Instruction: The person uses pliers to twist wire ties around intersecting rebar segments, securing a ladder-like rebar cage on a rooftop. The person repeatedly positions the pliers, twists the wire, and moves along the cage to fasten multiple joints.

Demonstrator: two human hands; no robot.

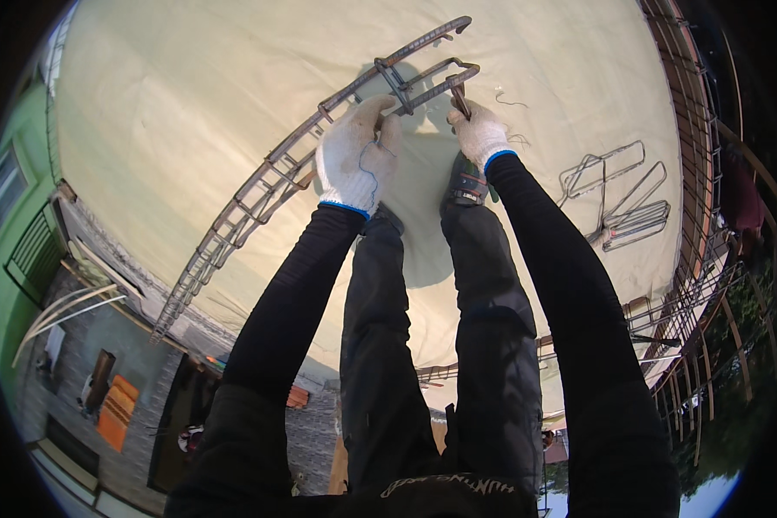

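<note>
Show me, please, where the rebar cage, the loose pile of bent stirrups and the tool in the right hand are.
rebar cage (pixel 259 186), head view, on a long bar mid-length.
loose stirrups (pixel 617 194), head view, middle of the pile.
tool (pixel 460 99), head view, shaft above the glove.

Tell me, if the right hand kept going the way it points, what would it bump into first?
Probably the rebar cage. The right hand points a small tool up at a stirrup loop there; depth is unclear.

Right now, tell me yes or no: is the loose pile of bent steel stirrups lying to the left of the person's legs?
No, the pile of bent steel stirrups lies on the pale slab to the right of the legs, beyond the right hand.
</note>
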